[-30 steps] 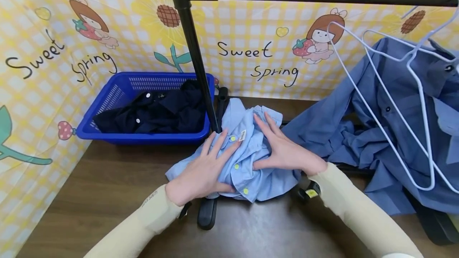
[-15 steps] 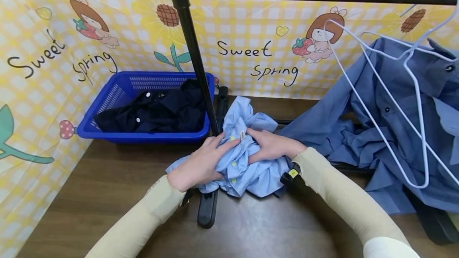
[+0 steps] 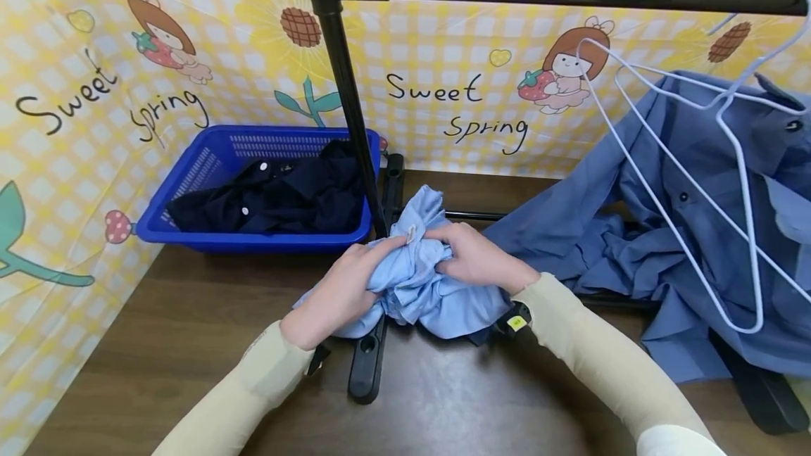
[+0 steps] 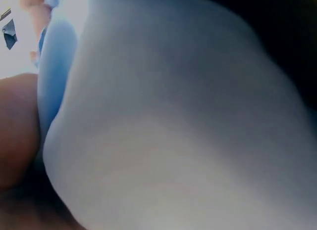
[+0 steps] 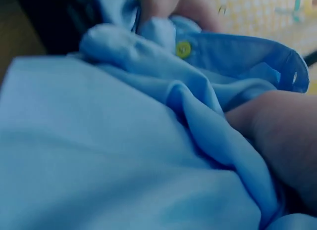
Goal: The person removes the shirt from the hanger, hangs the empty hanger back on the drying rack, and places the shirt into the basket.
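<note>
Straight to the far left, to a blue basket of plastic with slotted walls, holding a crumpled dark garment with white buttons. On to the light shirt, lying bunched on the brown table near and right of the basket, across a foot of the black rack, all soft twists and folds, flashing a yellow button in the right wrist view. And the grip: clamping the left side of the bunch with the left hand, thumb over the top; pinching a fold on the right side with the right hand. Far right, thin white hangers in front of a wrinkled darker shirt.
</note>
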Demonstrator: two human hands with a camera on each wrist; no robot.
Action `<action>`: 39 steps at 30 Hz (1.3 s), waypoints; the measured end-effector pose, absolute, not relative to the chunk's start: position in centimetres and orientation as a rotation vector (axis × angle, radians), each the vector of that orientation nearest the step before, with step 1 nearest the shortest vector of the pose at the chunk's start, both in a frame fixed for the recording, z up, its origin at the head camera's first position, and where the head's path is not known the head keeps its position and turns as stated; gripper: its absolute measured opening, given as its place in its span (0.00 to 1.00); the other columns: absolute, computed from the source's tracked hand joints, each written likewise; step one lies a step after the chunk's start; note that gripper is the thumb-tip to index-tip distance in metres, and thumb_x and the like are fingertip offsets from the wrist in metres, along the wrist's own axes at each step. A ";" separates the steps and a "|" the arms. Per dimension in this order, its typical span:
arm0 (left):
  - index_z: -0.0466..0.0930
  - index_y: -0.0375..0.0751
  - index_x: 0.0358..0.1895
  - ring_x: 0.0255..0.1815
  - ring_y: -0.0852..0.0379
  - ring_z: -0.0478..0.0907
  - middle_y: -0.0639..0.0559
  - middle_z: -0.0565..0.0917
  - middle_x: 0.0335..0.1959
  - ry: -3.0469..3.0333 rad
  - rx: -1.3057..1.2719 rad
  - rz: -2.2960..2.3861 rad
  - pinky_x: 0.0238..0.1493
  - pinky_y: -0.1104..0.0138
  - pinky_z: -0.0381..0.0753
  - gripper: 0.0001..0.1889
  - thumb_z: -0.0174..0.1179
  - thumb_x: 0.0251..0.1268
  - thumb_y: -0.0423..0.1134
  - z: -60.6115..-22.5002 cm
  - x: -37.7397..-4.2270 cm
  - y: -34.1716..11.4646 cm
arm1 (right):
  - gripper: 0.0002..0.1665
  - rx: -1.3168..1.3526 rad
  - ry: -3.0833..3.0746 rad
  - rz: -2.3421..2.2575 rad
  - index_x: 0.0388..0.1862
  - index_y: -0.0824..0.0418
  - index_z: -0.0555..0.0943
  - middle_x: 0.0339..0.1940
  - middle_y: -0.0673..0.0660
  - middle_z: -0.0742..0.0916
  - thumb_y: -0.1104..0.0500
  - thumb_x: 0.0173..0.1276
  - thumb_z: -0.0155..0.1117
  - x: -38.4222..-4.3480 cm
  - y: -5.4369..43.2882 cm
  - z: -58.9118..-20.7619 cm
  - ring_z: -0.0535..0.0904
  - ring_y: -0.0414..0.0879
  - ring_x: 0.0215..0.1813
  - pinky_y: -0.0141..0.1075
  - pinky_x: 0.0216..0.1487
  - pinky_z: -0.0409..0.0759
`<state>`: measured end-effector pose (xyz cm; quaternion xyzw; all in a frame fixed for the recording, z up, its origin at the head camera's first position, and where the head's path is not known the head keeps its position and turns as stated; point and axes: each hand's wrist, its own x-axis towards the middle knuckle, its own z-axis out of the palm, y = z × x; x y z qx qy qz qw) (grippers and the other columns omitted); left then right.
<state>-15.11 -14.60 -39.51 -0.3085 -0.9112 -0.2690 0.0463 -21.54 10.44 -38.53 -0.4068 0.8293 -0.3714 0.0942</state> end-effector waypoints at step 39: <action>0.79 0.38 0.62 0.69 0.26 0.60 0.26 0.71 0.64 -2.506 -0.238 -0.585 0.70 0.39 0.57 0.37 0.53 0.38 0.17 -34.2 -22.8 -31.5 | 0.36 -1.040 2.976 -0.663 0.79 0.52 0.63 0.74 0.51 0.71 0.54 0.75 0.62 -26.4 -11.2 -34.8 0.68 0.47 0.71 0.39 0.69 0.67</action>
